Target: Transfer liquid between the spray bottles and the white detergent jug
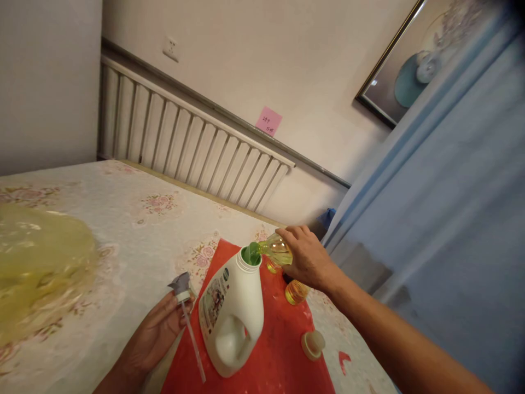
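A white jug with a handle (232, 317) stands tilted on a red mat (283, 355). My right hand (307, 257) grips a small clear bottle of yellow liquid (276, 250), tipped sideways with its mouth at a green funnel (251, 253) in the jug's neck. My left hand (158, 334) rests on the surface left of the jug, its fingers closed round a grey pump head with a long dip tube (186, 306).
Another small bottle of yellow liquid (296, 291) stands on the mat below my right hand. A beige cap (313, 345) lies at the mat's right edge. A yellowish translucent mass (36, 262) covers the floral cloth at left. Blue fabric hangs at right.
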`<action>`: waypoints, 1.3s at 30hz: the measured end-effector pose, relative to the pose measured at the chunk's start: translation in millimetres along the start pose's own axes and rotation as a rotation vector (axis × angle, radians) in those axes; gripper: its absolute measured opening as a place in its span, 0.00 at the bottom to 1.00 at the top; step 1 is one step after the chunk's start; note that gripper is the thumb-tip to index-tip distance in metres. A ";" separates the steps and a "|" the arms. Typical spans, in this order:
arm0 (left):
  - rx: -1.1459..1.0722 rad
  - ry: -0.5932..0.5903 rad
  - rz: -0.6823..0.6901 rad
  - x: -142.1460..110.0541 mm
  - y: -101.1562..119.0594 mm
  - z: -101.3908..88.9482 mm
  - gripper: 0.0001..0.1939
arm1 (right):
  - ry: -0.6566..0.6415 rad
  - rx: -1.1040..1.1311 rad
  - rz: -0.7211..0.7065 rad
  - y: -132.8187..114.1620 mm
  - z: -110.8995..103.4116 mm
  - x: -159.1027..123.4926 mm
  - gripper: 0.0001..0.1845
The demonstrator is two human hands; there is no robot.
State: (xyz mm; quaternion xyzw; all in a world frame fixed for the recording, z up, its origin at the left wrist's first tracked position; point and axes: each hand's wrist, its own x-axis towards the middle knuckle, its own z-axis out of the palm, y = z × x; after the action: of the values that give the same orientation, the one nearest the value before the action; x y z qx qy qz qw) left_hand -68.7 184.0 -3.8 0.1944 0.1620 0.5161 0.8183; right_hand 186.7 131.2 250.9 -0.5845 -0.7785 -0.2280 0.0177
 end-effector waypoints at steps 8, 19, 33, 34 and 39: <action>0.000 -0.007 0.001 1.6 -2.5 -5.0 0.13 | -0.007 -0.001 -0.009 2.6 -0.5 -0.6 0.38; 0.011 -0.031 0.006 1.5 -2.1 -3.6 0.16 | -0.034 -0.028 -0.006 1.2 -7.3 0.6 0.37; 0.001 -0.050 -0.003 4.5 -5.1 -13.0 0.17 | -0.049 -0.048 -0.005 2.9 -9.9 -0.4 0.38; 0.000 -0.050 -0.006 4.5 -5.0 -13.4 0.18 | -0.050 -0.052 -0.001 3.1 -9.8 -0.3 0.38; 0.003 -0.032 -0.012 4.6 -4.9 -13.4 0.19 | -0.056 -0.066 -0.002 4.3 -10.6 0.0 0.38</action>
State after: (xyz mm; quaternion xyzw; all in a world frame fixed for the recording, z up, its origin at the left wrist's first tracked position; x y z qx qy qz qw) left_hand -69.2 188.4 -18.1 0.2029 0.1507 0.5075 0.8237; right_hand 188.1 128.2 261.8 -0.5901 -0.7713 -0.2373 -0.0238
